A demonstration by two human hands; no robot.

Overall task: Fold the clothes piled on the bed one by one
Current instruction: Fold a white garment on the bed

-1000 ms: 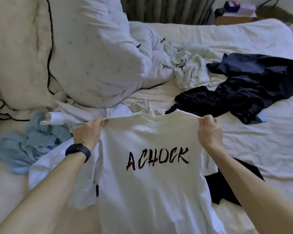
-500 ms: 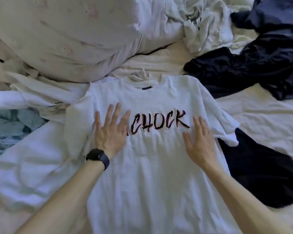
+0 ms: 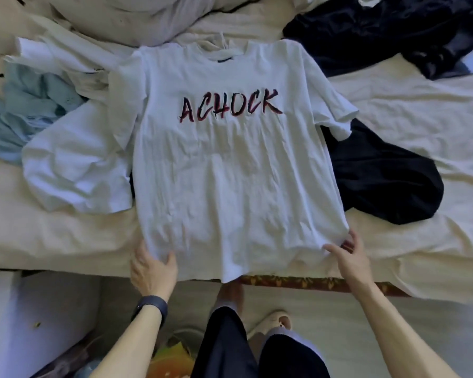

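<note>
A white T-shirt (image 3: 235,170) printed "ACHOCK" lies face up and spread flat on the bed (image 3: 410,121), its hem at the bed's near edge. My left hand (image 3: 152,270), with a black watch on the wrist, pinches the hem's left corner, thumb on top. My right hand (image 3: 347,255) pinches the hem's right corner. The shirt's right sleeve lies over a black garment (image 3: 385,175). Another white garment (image 3: 74,165) lies partly under its left side.
A light blue garment (image 3: 25,110) sits at the left and dark navy clothes (image 3: 380,31) at the back right. A pillow and rumpled duvet (image 3: 126,15) fill the back left. My legs and feet (image 3: 257,336) stand on the floor below the bed's edge.
My hands slid from the shirt's chest down to its hem and now pinch both bottom corners. The view tilted down, showing the bed's edge and floor.
</note>
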